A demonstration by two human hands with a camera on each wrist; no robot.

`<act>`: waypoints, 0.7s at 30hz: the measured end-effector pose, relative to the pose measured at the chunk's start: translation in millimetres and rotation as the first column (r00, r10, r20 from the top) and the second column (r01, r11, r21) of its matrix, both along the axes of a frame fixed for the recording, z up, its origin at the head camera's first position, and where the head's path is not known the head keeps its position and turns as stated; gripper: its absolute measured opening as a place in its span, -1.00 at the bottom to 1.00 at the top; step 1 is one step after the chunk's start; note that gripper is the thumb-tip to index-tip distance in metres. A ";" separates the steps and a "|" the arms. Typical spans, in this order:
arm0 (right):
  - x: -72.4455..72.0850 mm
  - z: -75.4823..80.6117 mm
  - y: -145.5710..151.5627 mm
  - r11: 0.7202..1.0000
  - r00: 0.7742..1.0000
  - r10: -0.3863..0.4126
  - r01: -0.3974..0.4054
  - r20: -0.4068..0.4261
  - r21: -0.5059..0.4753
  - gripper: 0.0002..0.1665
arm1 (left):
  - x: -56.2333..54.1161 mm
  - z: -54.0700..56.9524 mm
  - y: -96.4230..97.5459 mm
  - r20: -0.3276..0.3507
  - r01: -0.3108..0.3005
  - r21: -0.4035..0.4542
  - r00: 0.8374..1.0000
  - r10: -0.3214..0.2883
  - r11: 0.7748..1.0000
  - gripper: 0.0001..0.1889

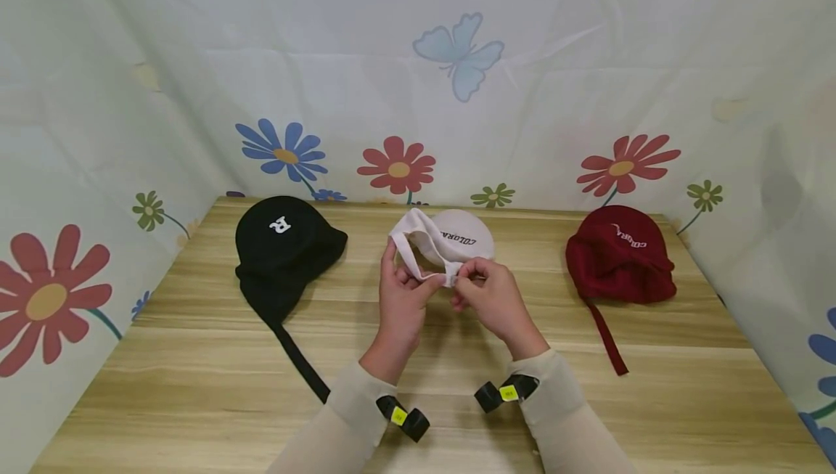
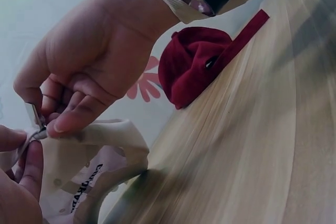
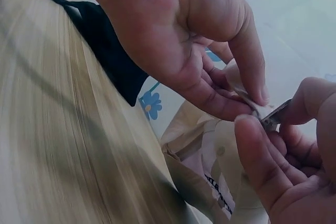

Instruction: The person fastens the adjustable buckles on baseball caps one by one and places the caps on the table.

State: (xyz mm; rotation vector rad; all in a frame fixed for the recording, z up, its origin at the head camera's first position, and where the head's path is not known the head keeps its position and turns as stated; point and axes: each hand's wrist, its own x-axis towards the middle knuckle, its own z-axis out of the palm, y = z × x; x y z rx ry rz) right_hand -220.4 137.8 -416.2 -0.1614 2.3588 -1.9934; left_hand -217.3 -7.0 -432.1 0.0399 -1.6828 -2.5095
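A white cap (image 1: 480,227) with dark lettering stands at the middle of the table, its back opening towards me. My left hand (image 1: 401,307) holds the cap's back strap (image 1: 406,252) from the left, thumb and fingers pinching it near the fastening. From the other side my right hand (image 1: 499,303) pinches a small metal buckle (image 3: 276,115) on that strap between thumb and forefinger. Fingertips of both hands nearly meet there. In the left wrist view, the cap's inside (image 2: 65,182) shows below the right hand, and fingers cover part of the buckle.
To the left lies a black cap (image 1: 281,242) with a white letter, its long strap (image 1: 303,361) trailing towards me. On the right sits a dark red cap (image 1: 620,256) with its strap (image 1: 607,340) hanging loose. A flower-printed curtain (image 1: 522,125) encloses the wooden table (image 1: 196,394).
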 end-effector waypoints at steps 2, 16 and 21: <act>-0.9 -0.3 0.7 1.000 1.000 0.012 -0.012 -0.007 0.006 -0.96 | 0.4 0.5 0.3 0.005 0.006 0.002 1.000 -0.006 1.000 0.03; -0.1 1.7 6.7 0.995 0.997 0.083 -0.082 -0.001 -0.052 -0.84 | 1.9 4.7 0.4 0.002 -0.034 -0.007 0.999 0.034 0.999 0.01; 0.8 4.4 10.2 0.995 0.996 0.090 -0.090 -0.012 0.033 -0.85 | 2.2 4.8 -0.5 0.012 -0.038 -0.008 0.999 0.038 0.999 0.01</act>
